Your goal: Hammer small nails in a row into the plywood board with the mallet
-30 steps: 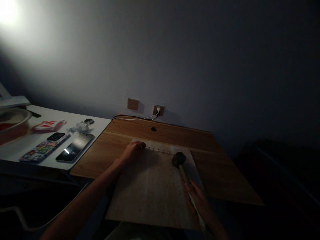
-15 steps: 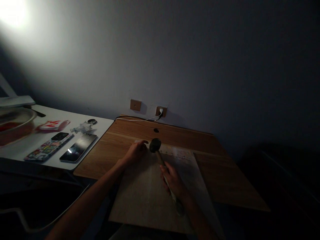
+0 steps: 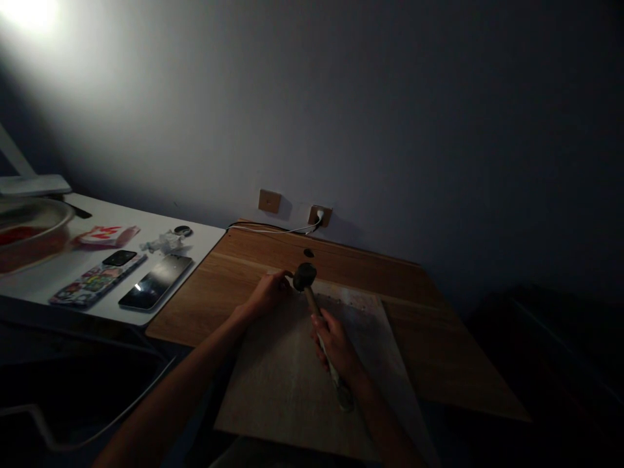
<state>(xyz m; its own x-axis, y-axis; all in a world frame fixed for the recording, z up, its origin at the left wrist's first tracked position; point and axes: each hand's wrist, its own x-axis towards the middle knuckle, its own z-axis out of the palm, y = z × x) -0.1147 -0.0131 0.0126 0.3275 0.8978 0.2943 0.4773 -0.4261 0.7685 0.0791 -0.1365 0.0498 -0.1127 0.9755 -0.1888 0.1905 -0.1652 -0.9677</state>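
Gripping the mallet (image 3: 312, 301) at frame centre, the right hand (image 3: 335, 341) holds the tool's dark head (image 3: 305, 277) close beside the left hand (image 3: 269, 294), whose grasp is too dim to tell; a stray blow could catch that hand. The board (image 3: 283, 377), lower centre, juts past the near edge of the desk (image 3: 433, 338), so pounding might make it bounce.

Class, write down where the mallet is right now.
In the head view, the mallet is below centre, over the pale board, gripped in the right hand, with its dark head close beside the left hand.
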